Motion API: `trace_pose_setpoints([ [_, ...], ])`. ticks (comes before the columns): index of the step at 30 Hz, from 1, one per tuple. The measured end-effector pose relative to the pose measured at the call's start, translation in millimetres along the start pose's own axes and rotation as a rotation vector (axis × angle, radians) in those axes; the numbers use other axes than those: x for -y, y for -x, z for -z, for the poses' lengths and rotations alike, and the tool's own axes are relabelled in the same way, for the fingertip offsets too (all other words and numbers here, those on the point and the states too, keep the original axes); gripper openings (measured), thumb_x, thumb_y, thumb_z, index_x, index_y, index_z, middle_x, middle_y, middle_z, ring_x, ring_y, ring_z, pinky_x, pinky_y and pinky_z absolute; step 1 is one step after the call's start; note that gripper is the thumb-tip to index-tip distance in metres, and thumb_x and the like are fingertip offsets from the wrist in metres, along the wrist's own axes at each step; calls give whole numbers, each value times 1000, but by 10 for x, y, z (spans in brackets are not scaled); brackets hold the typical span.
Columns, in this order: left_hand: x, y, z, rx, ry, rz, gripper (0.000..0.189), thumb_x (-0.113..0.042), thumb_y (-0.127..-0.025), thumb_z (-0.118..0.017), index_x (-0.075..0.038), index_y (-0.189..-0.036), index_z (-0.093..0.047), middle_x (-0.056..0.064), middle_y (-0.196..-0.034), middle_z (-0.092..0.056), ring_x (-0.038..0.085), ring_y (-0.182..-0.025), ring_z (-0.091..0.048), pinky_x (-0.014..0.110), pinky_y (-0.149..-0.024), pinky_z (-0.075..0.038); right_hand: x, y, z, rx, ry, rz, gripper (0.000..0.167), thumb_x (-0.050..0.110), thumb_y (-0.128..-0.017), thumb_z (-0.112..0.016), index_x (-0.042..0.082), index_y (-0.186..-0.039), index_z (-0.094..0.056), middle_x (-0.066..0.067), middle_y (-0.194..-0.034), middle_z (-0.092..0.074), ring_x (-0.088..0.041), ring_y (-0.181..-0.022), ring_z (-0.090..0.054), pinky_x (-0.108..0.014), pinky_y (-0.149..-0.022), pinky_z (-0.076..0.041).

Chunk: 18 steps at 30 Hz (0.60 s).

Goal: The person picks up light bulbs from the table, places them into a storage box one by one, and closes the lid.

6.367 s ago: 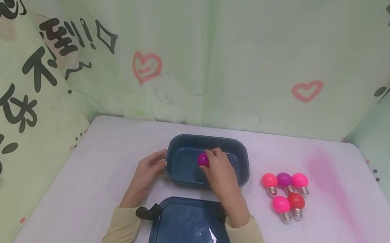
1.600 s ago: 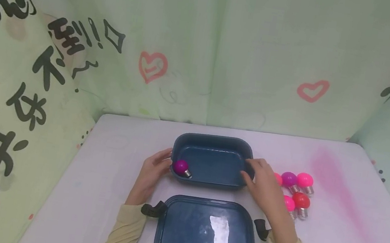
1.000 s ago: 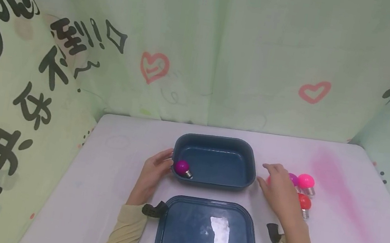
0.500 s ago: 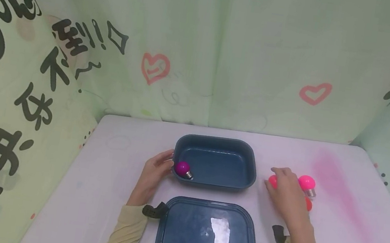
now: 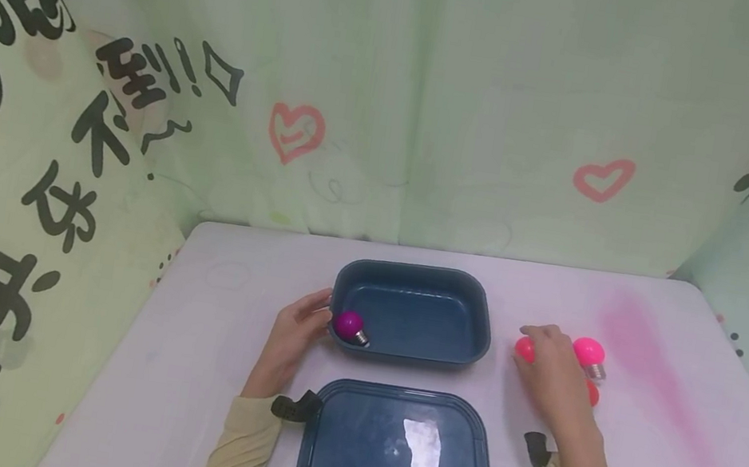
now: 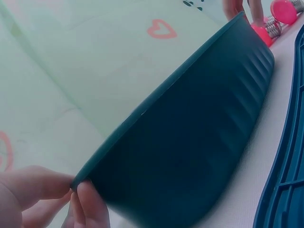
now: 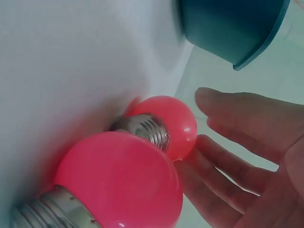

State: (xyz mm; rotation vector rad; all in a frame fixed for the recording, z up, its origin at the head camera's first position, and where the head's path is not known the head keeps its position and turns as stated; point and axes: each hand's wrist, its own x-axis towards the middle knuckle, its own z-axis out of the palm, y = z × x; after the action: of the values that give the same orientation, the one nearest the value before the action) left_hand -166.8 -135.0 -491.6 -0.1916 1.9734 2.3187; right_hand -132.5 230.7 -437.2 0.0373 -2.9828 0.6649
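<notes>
The white tabletop (image 5: 211,306) carried everything. On its near side lay the flat blue lid (image 5: 371,451); beyond stood the open blue box (image 5: 427,318), probably light and stiff, its rim (image 6: 142,114) the natural hold. The left hand (image 5: 294,332) had its grip pinched on that rim at the left end. The right hand (image 5: 552,377) was over the bulbs right of the box, grip fairly wide, thumb clear of the red-orange bulb (image 5: 525,349); whether fingertips touched it could not be told. A pink bulb (image 5: 589,351) and red bulb (image 5: 594,393) lay close by; a purple bulb (image 5: 349,324) lay in the box's near left corner. All looked light, hard, slick, perhaps fragile, best taken round the broad end.
</notes>
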Motion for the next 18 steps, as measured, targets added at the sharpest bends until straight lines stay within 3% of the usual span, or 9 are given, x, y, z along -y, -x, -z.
trace_pose_setpoints([
  [18, -4, 5, 6, 15, 17, -7, 43, -2, -93, -63, -5, -135, -59, 15, -137, -58, 15, -107, -61, 25, -85, -54, -63, -61, -38, -31, 13, 37, 44, -3, -77, -78, -10, -117, -63, -30, -113, -61, -49, -105, -56, -57, -84, -54],
])
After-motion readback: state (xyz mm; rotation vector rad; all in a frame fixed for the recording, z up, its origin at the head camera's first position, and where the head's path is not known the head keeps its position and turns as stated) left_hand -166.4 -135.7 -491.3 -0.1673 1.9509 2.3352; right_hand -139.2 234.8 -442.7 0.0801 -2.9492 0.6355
